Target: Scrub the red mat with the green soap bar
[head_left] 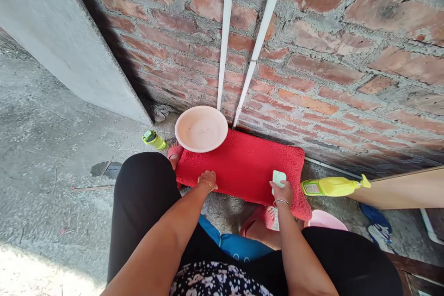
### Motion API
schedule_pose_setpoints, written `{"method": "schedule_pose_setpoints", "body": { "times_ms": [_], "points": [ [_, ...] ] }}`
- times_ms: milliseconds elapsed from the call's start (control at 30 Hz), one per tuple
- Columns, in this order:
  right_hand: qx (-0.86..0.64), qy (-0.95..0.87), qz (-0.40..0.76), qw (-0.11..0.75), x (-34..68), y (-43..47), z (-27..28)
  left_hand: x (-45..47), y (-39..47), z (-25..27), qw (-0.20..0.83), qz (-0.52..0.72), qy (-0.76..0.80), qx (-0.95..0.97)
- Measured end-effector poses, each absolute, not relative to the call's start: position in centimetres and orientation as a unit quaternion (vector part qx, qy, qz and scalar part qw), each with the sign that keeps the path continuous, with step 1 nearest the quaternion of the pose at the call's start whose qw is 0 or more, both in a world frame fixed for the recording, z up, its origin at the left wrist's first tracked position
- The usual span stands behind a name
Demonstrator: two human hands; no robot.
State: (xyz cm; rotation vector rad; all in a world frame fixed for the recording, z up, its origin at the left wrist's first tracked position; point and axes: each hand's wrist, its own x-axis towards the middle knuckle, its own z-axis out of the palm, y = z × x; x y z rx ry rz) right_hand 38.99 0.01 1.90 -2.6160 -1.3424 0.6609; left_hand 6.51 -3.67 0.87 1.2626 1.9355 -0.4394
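A red mat with a textured, fuzzy border (pixel 256 159) lies spread out between my feet. My left hand (pixel 207 179) is closed at its near edge, with the fingers curled over the rim. Over the mat's right part, my right hand (pixel 285 193) grips a pale green rounded block (pixel 278 177); whether it is soap or a brush, I cannot tell. A pale pink basin (pixel 201 128) rests at the mat's far left corner. What supports the mat is hidden.
A yellow pump bottle (pixel 333 187) is to the right, beside a pink tub (pixel 326 220). On the left a green bottle (pixel 154 139) stands near a grey slab (pixel 79 41). The brick wall (pixel 312 64) with two white pipes (pixel 256 48) rises just beyond the mat.
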Motion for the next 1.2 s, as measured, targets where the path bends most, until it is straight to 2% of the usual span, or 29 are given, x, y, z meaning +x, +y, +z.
{"method": "schedule_pose_setpoints", "body": {
  "times_ms": [100, 233, 400, 500, 667, 900, 1000, 1100, 1200],
  "points": [
    [-0.895, -0.374, 0.223, 0.095, 40.4, 0.0, 1.6, 6.5, -3.5, 1.0, 0.388, -0.186, 0.750, 0.502],
    [-0.832, -0.488, 0.234, 0.125, 34.9, -0.1, 1.5, 6.4, -3.4, 1.2, 0.387, -0.201, 0.744, 0.507],
    [-0.640, -0.734, 0.225, 0.031, 25.1, -0.3, 2.3, 6.4, -3.6, 1.3, 0.373, -0.206, 0.741, 0.519],
    [-0.580, -0.789, 0.200, -0.029, 22.9, -0.2, 2.7, 6.3, -3.6, 1.2, 0.369, -0.207, 0.740, 0.523],
    [-0.668, -0.717, 0.198, -0.030, 26.8, 1.3, 2.4, 6.3, -3.4, 0.9, 0.367, -0.212, 0.738, 0.525],
    [-0.853, -0.462, 0.227, 0.089, 38.8, 1.3, 0.9, 6.4, -3.2, 0.6, 0.371, -0.210, 0.737, 0.524],
    [-0.889, -0.378, 0.229, 0.124, 40.6, 0.8, 0.7, 6.4, -3.1, 0.7, 0.373, -0.210, 0.738, 0.521],
    [-0.870, -0.415, 0.228, 0.140, 38.2, -0.2, 0.7, 6.3, -2.9, 0.8, 0.376, -0.216, 0.737, 0.519],
    [-0.772, -0.578, 0.238, 0.118, 32.8, -1.7, 0.9, 6.3, -2.7, 0.9, 0.374, -0.224, 0.735, 0.519]
  ]
}}
